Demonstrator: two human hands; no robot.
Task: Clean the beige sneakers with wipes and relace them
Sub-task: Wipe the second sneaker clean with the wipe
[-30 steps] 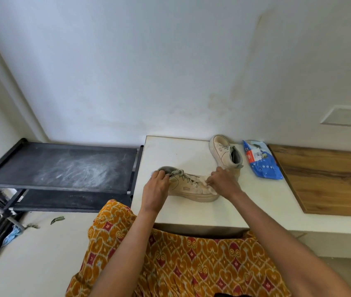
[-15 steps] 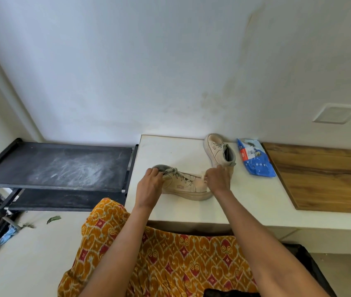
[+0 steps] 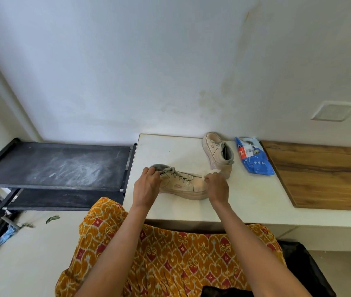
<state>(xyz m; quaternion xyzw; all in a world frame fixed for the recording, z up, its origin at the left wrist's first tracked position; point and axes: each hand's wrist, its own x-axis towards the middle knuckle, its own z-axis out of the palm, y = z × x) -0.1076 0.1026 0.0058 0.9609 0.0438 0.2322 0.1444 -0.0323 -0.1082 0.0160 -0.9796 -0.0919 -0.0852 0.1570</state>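
Now: near sneaker (image 3: 183,184) between both hands.
Left hand (image 3: 147,186) grips its heel; right hand (image 3: 217,186) pinches a white wipe (image 3: 207,175) at the toe.

left grip (image 3: 146,185): fingers curled, gripping | right grip (image 3: 217,186): pinching | forearms extended forward

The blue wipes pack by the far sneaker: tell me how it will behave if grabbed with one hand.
The blue wipes pack looks like a soft, crinkled pouch, so it would probably flex and sag rather than hold shape. It lies flat on the white counter, so rolling or tipping seems unlikely. Its glossy film may be a little slippery.
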